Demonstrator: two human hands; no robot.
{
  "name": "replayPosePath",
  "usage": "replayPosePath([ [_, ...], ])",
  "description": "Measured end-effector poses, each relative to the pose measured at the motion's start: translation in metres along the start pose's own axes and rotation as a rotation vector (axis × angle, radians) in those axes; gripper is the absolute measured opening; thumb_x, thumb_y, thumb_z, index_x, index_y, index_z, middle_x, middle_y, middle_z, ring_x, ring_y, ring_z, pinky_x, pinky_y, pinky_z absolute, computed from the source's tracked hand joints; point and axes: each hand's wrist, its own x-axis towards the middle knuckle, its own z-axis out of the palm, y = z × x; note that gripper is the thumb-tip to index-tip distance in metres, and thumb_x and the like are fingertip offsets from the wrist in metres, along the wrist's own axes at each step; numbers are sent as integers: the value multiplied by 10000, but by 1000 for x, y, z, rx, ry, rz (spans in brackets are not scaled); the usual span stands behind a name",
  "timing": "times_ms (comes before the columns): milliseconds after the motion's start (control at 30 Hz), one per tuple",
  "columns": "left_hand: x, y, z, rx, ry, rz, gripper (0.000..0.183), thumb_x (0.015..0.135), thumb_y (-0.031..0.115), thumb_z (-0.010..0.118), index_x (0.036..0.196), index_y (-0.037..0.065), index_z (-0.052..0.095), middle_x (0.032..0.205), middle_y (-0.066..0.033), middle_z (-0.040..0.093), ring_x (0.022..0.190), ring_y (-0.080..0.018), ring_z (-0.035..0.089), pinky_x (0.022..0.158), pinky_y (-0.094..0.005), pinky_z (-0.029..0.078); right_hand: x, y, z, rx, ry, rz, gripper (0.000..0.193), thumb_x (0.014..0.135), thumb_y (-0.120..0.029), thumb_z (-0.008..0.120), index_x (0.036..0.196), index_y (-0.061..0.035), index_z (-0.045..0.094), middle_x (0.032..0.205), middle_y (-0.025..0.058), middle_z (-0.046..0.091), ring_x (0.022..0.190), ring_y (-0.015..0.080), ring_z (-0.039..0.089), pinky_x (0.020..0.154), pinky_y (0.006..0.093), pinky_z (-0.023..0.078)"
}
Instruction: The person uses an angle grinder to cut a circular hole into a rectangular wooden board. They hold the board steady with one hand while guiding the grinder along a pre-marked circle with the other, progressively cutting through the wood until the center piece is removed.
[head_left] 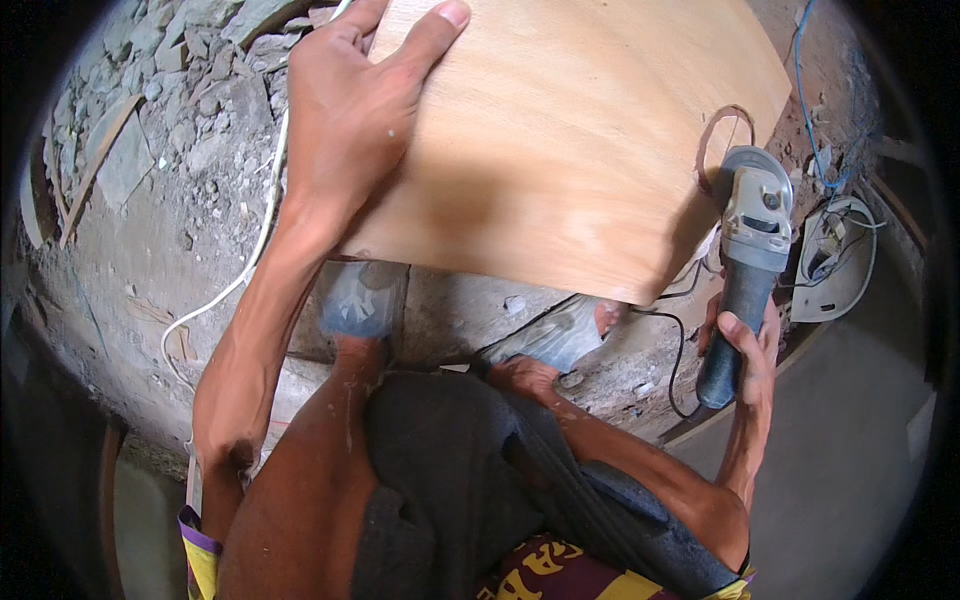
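Note:
My left hand (pixel 345 115) grips the left edge of a pale plywood board (pixel 560 140), thumb laid on its top face and the other fingers mostly hidden. In my right hand (pixel 758 345) is an angle grinder (pixel 752 240), fingers wrapped round its dark body. The grinder's guarded head rests at or just over the board's right side; the contact itself is hidden. Beside the head, a brown-edged curved cut (pixel 708 150) shows in the wood. My feet, in worn footwear (pixel 362 300), are below the board's near edge.
Broken stones (pixel 200 110) cover the upper left, with a wood strip (pixel 100 170) among them. A white cable (pixel 262 235) runs past my left arm. A black cord (pixel 680 340) curves near the grinder. At right lie a white plastic housing (pixel 850 275) and blue string (pixel 803 90).

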Motion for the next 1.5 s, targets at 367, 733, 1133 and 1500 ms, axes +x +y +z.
replayPosePath([
  [367,-5,-1,-6,58,-10,66,238,1084,75,698,1184,-133,757,1012,-121,819,870,-121,716,778,-288,578,0,-1,6,-11,2,-6,650,828,-448,841,1260,-18,614,867,67,666,651,171,675,592,333,549],
  [733,0,-3,-12,50,-46,89,261,1087,101,710,1193,-133,759,1010,-136,825,874,-137,727,785,-305,586,-1,-4,7,-52,12,-14,672,834,-495,842,1239,-8,618,861,74,663,646,176,669,587,334,546],
  [1133,-5,2,-3,154,16,85,256,1087,104,713,1186,-127,765,1006,-126,824,867,-130,719,782,-302,580,1,-3,5,-35,-29,-19,642,838,-460,840,1239,-12,613,861,79,663,643,176,669,584,340,546],
  [1500,9,-40,-28,192,-75,-69,557,1036,385,826,1369,-53,743,1153,-138,830,964,-149,763,900,-300,600,-11,-9,-5,42,70,-55,753,804,-515,846,1281,18,611,880,94,666,647,198,679,576,348,553],
])
